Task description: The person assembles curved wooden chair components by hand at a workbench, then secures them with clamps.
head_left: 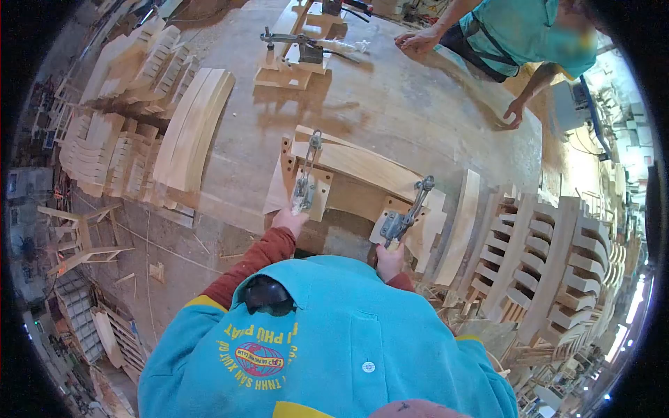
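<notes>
A wooden jig (275, 189) with two metal toggle clamps lies on the workbench in front of me. A long curved wooden piece (362, 161) sits across it beneath the clamp arms. My left hand (290, 220) is closed round the handle of the left toggle clamp (304, 182). My right hand (390, 260) grips the handle of the right toggle clamp (406, 217), near the bench's front edge. Right of the jig lies a separate curved wooden board (459, 226).
Curved boards (194, 129) and stacked slats (115, 150) lie on the left. More curved pieces (550, 265) are stacked on the right. Another clamp jig (293, 59) stands at the back of the workbench (237, 160). A co-worker (519, 38) leans at the back right, hands over the bench.
</notes>
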A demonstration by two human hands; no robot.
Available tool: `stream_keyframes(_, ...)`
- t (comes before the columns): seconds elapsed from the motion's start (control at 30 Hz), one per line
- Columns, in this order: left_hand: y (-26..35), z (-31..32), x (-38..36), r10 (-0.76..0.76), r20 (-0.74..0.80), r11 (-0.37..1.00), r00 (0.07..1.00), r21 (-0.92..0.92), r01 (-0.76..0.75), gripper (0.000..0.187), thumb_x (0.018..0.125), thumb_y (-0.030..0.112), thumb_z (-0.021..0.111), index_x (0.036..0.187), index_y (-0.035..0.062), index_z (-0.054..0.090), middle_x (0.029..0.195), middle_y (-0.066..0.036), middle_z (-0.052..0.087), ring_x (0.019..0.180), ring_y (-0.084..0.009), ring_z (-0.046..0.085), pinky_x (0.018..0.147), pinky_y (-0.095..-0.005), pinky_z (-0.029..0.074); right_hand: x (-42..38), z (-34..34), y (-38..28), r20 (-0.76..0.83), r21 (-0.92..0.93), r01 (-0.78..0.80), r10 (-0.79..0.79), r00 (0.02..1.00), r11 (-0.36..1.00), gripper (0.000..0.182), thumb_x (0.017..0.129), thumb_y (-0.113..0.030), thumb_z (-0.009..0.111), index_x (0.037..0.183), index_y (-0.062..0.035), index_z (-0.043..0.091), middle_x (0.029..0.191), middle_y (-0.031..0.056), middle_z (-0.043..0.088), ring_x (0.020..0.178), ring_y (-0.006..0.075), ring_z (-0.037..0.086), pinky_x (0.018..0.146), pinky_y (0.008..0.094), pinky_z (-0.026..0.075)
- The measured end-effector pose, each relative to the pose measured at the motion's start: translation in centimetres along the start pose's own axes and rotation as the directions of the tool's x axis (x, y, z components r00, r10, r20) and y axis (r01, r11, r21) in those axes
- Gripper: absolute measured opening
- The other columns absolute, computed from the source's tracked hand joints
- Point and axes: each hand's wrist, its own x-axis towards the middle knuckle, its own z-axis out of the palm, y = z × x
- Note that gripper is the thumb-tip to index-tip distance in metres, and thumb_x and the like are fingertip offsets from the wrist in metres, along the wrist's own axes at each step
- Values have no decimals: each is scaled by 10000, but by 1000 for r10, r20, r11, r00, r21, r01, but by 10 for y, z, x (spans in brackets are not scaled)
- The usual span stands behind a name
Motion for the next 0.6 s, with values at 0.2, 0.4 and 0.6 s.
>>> stream_keyframes(0.2,8,12,-12,136,-290,988,947,-35,-153,629,684,319,669,1228,80,459,990,-202,606,924,-315,595,806,-356,455,9,-2,24,-60,-265,327,-354,933,907,372,749,-62,558,1097,-38,428,832,82,572,620,165,565,516,319,463)
stream_keyframes(0.4,-3,37,2,162,-311,965,936,-149,-216,640,707,317,681,1232,57,424,1041,-196,593,966,-308,583,829,-359,450,37,-14,-19,35,-20,65,-64,997,998,260,832,-156,559,1035,-32,454,720,39,557,520,114,537,421,279,454)
stream_keyframes(0.6,79,56,36,280,-3,943,960,-190,-275,573,758,450,591,1153,43,513,980,-216,605,912,-335,590,809,-386,451,180,-49,-75,39,-437,252,-262,964,864,380,861,-294,557,1131,-39,478,684,72,559,495,151,540,423,289,443)
